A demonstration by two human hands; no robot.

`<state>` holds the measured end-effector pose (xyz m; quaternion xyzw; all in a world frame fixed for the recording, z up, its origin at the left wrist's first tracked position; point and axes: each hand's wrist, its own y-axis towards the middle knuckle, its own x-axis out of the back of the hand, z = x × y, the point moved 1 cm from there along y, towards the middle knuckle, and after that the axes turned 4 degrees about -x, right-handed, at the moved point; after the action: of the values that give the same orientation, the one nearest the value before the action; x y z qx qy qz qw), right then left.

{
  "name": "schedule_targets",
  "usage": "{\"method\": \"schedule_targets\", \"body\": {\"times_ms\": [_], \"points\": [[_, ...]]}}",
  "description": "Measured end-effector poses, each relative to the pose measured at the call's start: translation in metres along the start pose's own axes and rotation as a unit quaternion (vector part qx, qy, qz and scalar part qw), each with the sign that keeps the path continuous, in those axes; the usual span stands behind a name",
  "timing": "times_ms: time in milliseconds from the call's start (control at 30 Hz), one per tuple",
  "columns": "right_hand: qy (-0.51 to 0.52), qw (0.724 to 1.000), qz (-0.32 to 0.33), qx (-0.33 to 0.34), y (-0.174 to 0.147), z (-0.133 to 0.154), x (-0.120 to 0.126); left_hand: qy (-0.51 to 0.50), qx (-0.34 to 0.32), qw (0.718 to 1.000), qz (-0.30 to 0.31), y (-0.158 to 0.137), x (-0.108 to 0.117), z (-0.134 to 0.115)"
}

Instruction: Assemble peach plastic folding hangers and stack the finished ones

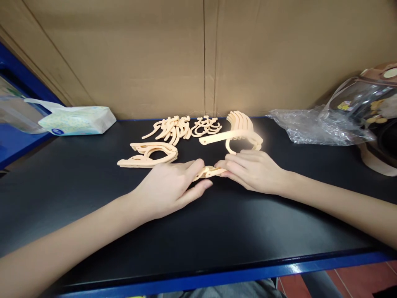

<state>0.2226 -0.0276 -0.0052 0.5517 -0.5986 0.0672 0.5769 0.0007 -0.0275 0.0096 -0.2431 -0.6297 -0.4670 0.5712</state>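
Above the black tabletop, a small beige plastic folding hanger [208, 171] spans the space between my two hands. My left hand [170, 186] is closed on its left end, thumb below and fingers above. The fingers of my right hand [252, 170] pinch the right end and cover much of it. Just behind my left hand lies a stack of folded beige hanger pieces [136, 162]. Beyond my right hand stand several curved beige hanger pieces [240, 121], with a long arm [217, 137] pointing left. Farther back are a pile of loose hanger arms [173, 129] and small hooks [203, 127].
A tissue pack [79, 121] sits at the back left. Crumpled clear plastic [322, 128] lies at the back right beside a transparent bag [356, 101] with brown trim. Cardboard [149, 54] walls off the rear. The table's front edge [232, 278] is blue.
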Motion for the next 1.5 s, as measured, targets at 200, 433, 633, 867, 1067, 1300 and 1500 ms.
{"method": "schedule_targets", "body": {"times_ms": [200,433,633,867,1067,1300,1500], "points": [[0.000,1.000,0.008,0.005,-0.0008,0.0018,0.0001,0.082,-0.024,0.996,0.014,0.0020,-0.0003,0.0001],[0.001,0.999,0.028,0.023,-0.0003,0.0020,0.0002,0.148,-0.058,0.987,-0.001,0.0019,-0.0067,0.0017],[0.032,0.999,0.018,0.012,-0.0009,0.0028,0.0021,0.152,-0.059,0.987,0.014,0.0019,-0.0091,0.0037],[-0.002,1.000,0.020,0.022,-0.0002,0.0029,0.0019,0.055,-0.020,0.998,0.028,0.0006,-0.0071,0.0063],[0.013,0.999,0.040,0.002,-0.0003,0.0037,-0.0008,0.040,-0.006,0.999,0.024,0.0015,-0.0018,0.0052],[0.032,0.997,0.065,-0.005,-0.0026,0.0047,-0.0019,0.024,0.001,0.999,0.034,0.0007,-0.0016,0.0045],[0.052,0.998,0.041,-0.014,-0.0019,0.0050,-0.0015,0.012,0.006,0.999,0.037,0.0010,-0.0027,0.0048]]}}
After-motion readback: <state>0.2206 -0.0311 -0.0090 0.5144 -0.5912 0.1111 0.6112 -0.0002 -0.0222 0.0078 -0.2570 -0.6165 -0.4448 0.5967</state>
